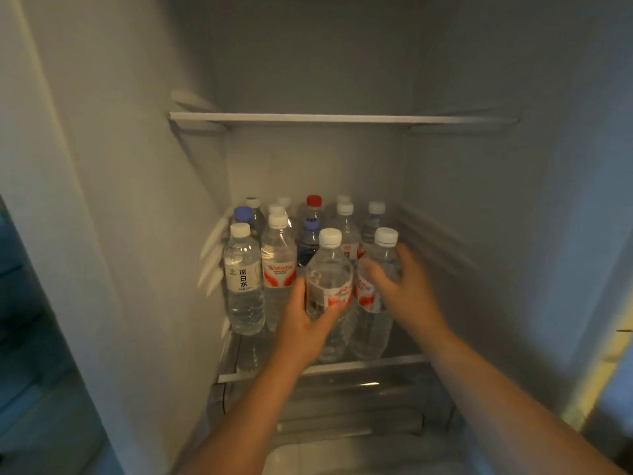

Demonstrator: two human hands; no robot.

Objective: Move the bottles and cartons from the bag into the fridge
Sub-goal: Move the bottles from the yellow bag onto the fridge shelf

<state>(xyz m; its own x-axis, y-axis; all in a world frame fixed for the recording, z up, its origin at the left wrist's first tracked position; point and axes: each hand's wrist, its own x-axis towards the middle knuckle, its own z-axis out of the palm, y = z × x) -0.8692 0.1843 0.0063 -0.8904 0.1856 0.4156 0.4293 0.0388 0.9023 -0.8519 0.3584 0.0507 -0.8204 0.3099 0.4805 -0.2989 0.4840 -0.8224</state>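
I look into an open fridge. Several clear water bottles stand packed on its glass shelf [404,359]. My left hand [303,323] grips a white-capped bottle with a red and white label [329,269] at the shelf's front. Just right of it, my right hand [402,286] holds a second white-capped bottle [380,265] of the same kind. Both bottles are upright, side by side. Further back stand a red-capped bottle [314,204] and a dark bottle with a blue cap [310,238]. No bag or carton is in view.
An upper shelf [342,117] spans the fridge above the bottles, with nothing seen on it. A clear drawer [342,402] sits below the bottle shelf. At the shelf's front left stand a white-labelled bottle [243,279] and a red-labelled one [278,269].
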